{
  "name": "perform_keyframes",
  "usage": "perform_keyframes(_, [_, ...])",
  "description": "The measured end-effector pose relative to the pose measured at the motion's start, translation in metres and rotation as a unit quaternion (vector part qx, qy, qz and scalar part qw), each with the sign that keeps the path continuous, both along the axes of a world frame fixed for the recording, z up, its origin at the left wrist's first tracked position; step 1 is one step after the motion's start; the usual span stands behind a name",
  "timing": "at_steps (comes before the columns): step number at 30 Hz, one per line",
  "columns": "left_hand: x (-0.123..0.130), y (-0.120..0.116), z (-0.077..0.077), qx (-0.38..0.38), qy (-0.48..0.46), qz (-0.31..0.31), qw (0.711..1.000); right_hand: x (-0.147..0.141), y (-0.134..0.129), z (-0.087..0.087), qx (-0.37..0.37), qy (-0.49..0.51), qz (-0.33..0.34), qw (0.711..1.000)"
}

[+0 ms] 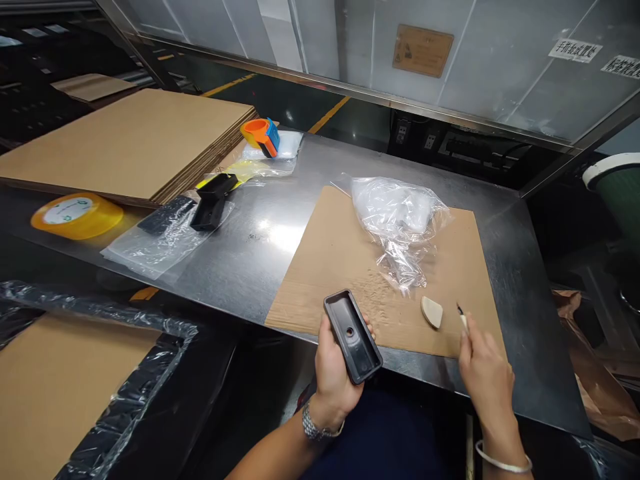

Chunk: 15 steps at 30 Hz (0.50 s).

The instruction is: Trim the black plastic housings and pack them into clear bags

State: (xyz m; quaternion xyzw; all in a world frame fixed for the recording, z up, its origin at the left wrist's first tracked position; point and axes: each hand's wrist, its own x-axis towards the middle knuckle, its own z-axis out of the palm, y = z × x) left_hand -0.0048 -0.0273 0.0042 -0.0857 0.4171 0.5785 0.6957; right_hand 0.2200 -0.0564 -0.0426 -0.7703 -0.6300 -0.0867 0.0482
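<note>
My left hand [336, 377] is closed around a black rectangular plastic tray-like part [356, 340], its hollow side facing up with a small hole in the floor. In my right hand [485, 363], to the right over the cardboard sheet [340, 267], is a small knife [463, 317] with a pale handle and a short dark tip. A cream-coloured rounded wedge [431, 313] lies on the cardboard between the two hands. Farther back, a crumpled clear plastic bag [400, 213] with whitish contents rests on the same sheet.
Two black plastic parts [213, 203] lie on clear bags on the metal table [260, 267]. An orange and blue tape dispenser [263, 137], a yellow tape roll [75, 215] and stacked cardboard [130, 143] are at the left. A metal-framed panel [340, 40] stands behind the table.
</note>
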Motion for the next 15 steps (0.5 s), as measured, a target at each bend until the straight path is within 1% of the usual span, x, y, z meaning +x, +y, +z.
perform_keyframes(2, [0.002,-0.003,-0.001,-0.005,-0.029,-0.050,0.998,0.028,0.011,-0.018,-0.021,-0.015,-0.055,0.998])
perform_keyframes(4, [0.004,-0.006,-0.002,-0.012,-0.058,-0.089,0.994,0.047,0.020,-0.033,-0.020,-0.017,-0.076,0.997])
perform_keyframes(6, [0.006,-0.009,-0.003,-0.019,-0.074,-0.115,0.990,0.056,0.025,-0.042,-0.009,-0.014,-0.079,0.997])
perform_keyframes(8, [0.008,-0.012,-0.003,-0.021,-0.077,-0.141,0.987,0.055,0.027,-0.043,0.004,-0.007,-0.076,0.997])
perform_keyframes(10, [0.009,-0.014,-0.003,-0.025,-0.079,-0.169,0.982,0.044,0.024,-0.034,0.017,0.006,-0.055,0.998])
perform_keyframes(11, [0.009,-0.014,-0.003,-0.028,-0.082,-0.182,0.979,0.034,0.021,-0.025,0.029,0.040,-0.023,0.999])
perform_keyframes(12, [0.010,-0.015,-0.004,-0.032,-0.085,-0.195,0.977,0.023,0.017,-0.014,0.037,0.084,0.023,0.995])
perform_keyframes(13, [0.010,-0.015,-0.004,-0.036,-0.086,-0.208,0.974,0.009,0.012,-0.002,0.056,0.169,0.101,0.979])
perform_keyframes(14, [0.011,-0.015,-0.004,-0.042,-0.089,-0.221,0.970,-0.005,0.007,0.011,0.056,0.269,0.182,0.944])
perform_keyframes(15, [0.012,-0.016,-0.005,-0.047,-0.095,-0.236,0.966,-0.021,0.002,0.024,0.037,0.334,0.266,0.903])
